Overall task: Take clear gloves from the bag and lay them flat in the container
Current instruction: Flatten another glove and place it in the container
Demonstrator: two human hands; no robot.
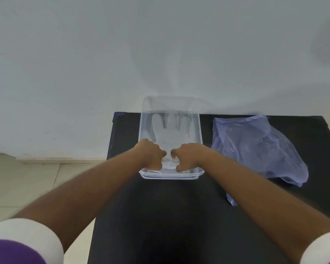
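Clear glove [169, 128] laid flat inside transparent container [200, 130], fingers pointing toward far wall, cuff at near end beneath both hands. Left hand [152, 156] and right hand [185, 158] curled, knuckles up, fingertips tucked down onto cuff area; pressing or pinching not distinguishable, since fingertips hidden under knuckles and film. Hands close together, not touching each other. Container centred on far part of dark surface [160, 216], far rim overhanging surface edge against pale wall. Bluish plastic bag [255, 147] crumpled to right of container, just beside it, mouth not clearly visible; remaining contents impossible to count through wrinkled film. Progress, as judged: at least one glove placed and being smoothed at cuff; number of layers under it unclear. Remaining, as judged: release of cuff, return to bag for further gloves, repeat of flat laying.
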